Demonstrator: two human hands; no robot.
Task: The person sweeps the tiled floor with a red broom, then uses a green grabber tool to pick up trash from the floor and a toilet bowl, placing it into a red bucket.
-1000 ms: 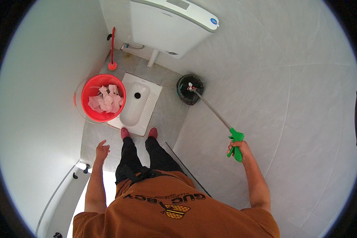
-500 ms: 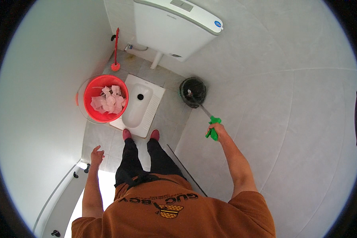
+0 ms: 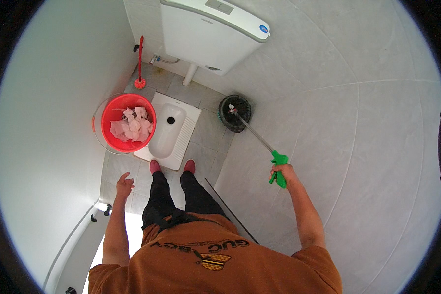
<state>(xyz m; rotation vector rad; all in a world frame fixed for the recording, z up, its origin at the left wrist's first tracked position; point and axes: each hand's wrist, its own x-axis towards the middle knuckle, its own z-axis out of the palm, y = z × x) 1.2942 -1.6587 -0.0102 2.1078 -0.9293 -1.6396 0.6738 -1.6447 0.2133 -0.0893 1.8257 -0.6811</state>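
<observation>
My right hand (image 3: 285, 172) is wrapped round the green handle of a litter picker (image 3: 259, 137). Its thin metal shaft slants up and left to the black-lined waste bin (image 3: 225, 121). At the tip, over the bin's mouth, a small whitish scrap (image 3: 232, 109) shows, apparently paper. My left hand (image 3: 125, 185) hangs free with its fingers loosely apart, below a red bucket (image 3: 106, 128). Crumpled pale pink and white paper (image 3: 132, 126) lies in that bucket.
The bucket stands against the left edge of a white squat toilet (image 3: 188, 128). A red toilet brush (image 3: 140, 73) is by the far left wall, beneath the cistern (image 3: 206, 36) level. Walls close in on both sides; a door (image 3: 78, 245) stands lower left.
My right hand has drawn back, right and toward me, pulling the litter picker partly out of the bin. The whitish scrap has come up with its tip. My left hand has shifted slightly forward.
</observation>
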